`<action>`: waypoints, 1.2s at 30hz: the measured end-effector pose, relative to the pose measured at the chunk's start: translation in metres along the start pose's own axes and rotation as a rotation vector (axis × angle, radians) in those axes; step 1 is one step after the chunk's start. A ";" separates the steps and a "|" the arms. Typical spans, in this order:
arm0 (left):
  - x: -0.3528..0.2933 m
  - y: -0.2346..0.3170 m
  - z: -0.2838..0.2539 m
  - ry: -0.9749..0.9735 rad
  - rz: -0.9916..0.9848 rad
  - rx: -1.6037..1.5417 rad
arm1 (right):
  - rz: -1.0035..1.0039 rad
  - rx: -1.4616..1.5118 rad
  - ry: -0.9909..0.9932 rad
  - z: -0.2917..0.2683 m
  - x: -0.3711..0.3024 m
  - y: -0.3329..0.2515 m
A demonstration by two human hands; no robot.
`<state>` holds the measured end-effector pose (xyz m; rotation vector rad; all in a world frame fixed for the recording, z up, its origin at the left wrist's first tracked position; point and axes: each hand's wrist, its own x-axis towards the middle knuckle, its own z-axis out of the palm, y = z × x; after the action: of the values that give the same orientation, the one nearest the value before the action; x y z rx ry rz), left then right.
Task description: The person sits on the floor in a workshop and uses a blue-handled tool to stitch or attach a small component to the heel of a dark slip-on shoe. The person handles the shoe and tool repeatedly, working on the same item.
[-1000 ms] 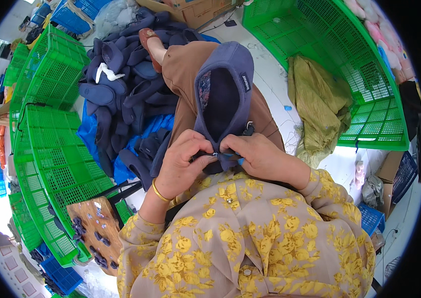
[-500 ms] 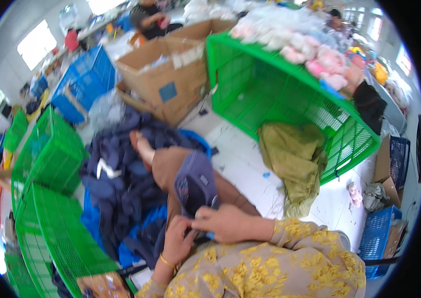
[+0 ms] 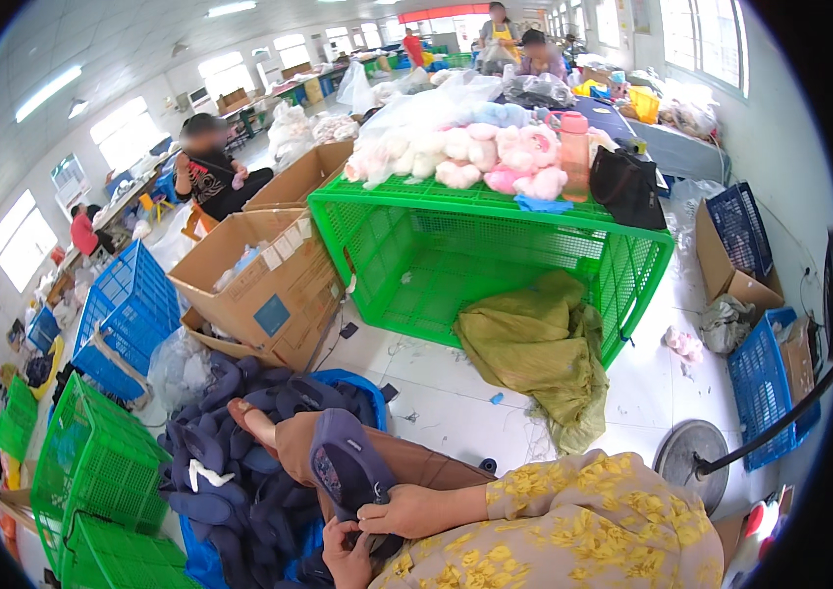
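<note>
A dark navy padded fabric piece, shaped like a slipper [image 3: 346, 454] with a patterned inside, stands tilted over my brown-trousered leg [image 3: 426, 457]. My right hand [image 3: 406, 511] is closed on its lower end, with the thumb and fingers pinched together. Just below and to the left, my left hand [image 3: 346, 552] also pinches the same end, fingers bent. Whatever small part lies between the fingertips is hidden. To the left, a large heap of similar navy pieces [image 3: 202, 508] fills a blue sheet-lined spot, with a white strip [image 3: 206, 475] on top.
A green crate [image 3: 495, 211] on its side holds an olive cloth sack [image 3: 534, 344] spilling out, with plush toys [image 3: 456, 157] on top. Cardboard boxes [image 3: 249, 294] stand ahead left. Green crates [image 3: 97, 461] flank the heap. A round stand base [image 3: 691, 467] is right. Other people sit farther off.
My view has tipped up, showing more of the room. Both hands stay at the lower end of the navy piece, which now stands more upright.
</note>
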<state>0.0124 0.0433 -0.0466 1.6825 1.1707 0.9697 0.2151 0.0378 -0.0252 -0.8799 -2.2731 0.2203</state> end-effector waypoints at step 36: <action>0.000 0.015 0.019 0.094 0.176 0.209 | 0.832 1.014 0.179 -0.045 -0.007 -0.018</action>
<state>0.0345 0.0359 -0.0393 1.9511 1.2360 1.0739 0.2385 0.0161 0.0122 -1.1067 -1.2022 1.4261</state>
